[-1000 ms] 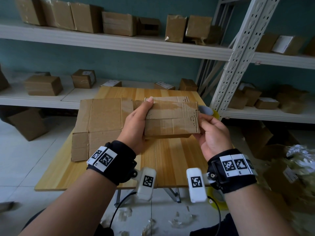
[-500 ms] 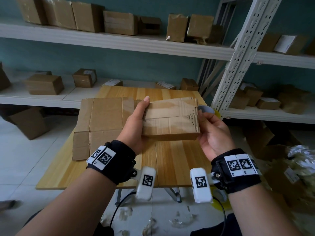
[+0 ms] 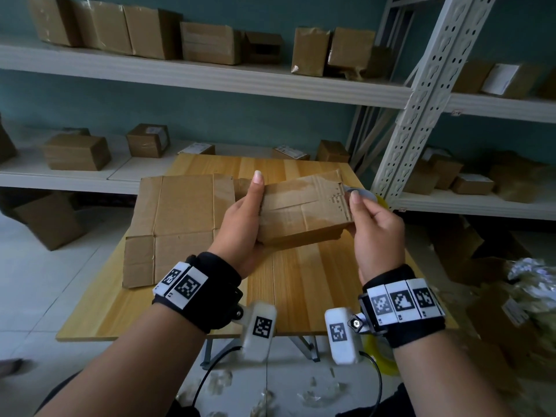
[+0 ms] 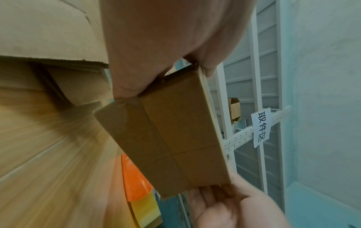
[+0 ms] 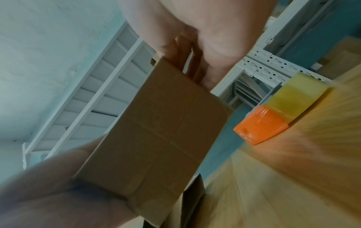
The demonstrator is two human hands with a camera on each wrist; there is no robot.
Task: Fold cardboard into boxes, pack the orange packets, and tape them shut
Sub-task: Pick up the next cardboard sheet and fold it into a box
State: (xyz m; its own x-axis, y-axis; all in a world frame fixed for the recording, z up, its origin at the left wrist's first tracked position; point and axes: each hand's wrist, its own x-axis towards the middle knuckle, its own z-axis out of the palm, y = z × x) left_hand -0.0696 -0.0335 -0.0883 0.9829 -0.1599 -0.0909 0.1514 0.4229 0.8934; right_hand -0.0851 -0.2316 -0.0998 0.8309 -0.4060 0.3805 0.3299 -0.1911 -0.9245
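Note:
I hold a small taped cardboard box in the air above the wooden table, tilted with its right end higher. My left hand grips its left end, thumb on top. My right hand grips its right end, thumb pressed on the top edge. The wrist views show the box's underside held between both hands. A flattened cardboard sheet lies on the table's left half. An orange tape dispenser with a yellowish roll sits at the table's right edge. No orange packets show.
White metal shelves behind and to the right carry several cardboard boxes. A slanted perforated shelf post stands right of the table. More boxes and crumpled wrapping lie on the floor at the right. Plastic scraps litter the floor below the table.
The box has tilted, its right end lifting as both hands turned it. My right thumb has moved up onto the box's top right edge.

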